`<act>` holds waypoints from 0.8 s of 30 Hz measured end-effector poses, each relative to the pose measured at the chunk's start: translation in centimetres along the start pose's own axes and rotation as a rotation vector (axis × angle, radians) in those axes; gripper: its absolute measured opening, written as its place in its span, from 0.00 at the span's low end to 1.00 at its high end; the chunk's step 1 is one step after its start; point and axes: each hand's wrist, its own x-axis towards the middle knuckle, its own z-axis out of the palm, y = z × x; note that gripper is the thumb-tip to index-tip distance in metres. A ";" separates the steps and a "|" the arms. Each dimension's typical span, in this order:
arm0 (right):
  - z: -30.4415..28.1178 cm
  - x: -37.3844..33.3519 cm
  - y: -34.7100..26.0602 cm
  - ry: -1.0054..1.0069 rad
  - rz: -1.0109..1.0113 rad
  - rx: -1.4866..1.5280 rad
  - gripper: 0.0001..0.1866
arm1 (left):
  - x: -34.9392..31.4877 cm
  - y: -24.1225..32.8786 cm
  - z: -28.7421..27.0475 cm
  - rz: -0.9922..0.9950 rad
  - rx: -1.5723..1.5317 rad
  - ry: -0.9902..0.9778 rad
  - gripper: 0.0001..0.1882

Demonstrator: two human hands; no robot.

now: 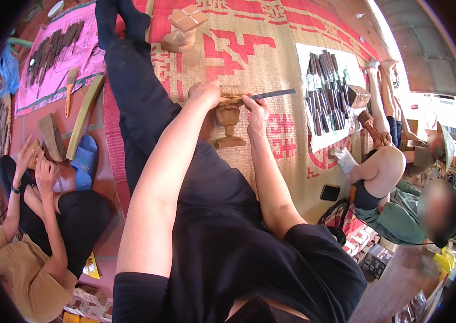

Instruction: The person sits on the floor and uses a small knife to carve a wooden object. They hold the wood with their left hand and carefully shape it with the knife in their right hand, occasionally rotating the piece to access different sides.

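Gripping carved wooden stand (228, 119), left hand (205, 91) hides its top; right hand (256, 109) clasps chisel (271, 95)

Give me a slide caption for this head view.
Left hand steadies a carved wooden pedestal while right hand holds a chisel over a woven mat.

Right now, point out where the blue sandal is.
In the head view, the blue sandal lies on the red floor at the left, beside the long curved wooden piece and just off the woven mat's edge, near the seated person's hands.
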 end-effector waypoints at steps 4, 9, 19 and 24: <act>-1.1 1.0 -0.1 0.141 0.118 0.100 0.04 | 0.6 -0.3 0.8 0.003 -0.031 0.047 0.22; 0.6 -0.1 -1.1 0.080 0.005 0.084 0.05 | 0.1 -0.1 -0.1 -0.008 -0.007 -0.005 0.21; -1.7 0.7 -0.2 0.171 0.169 0.131 0.07 | 0.3 -0.2 0.2 -0.007 0.016 0.001 0.21; -0.5 0.5 0.5 0.048 0.140 0.071 0.07 | -0.4 0.4 -0.3 -0.027 -0.014 0.007 0.21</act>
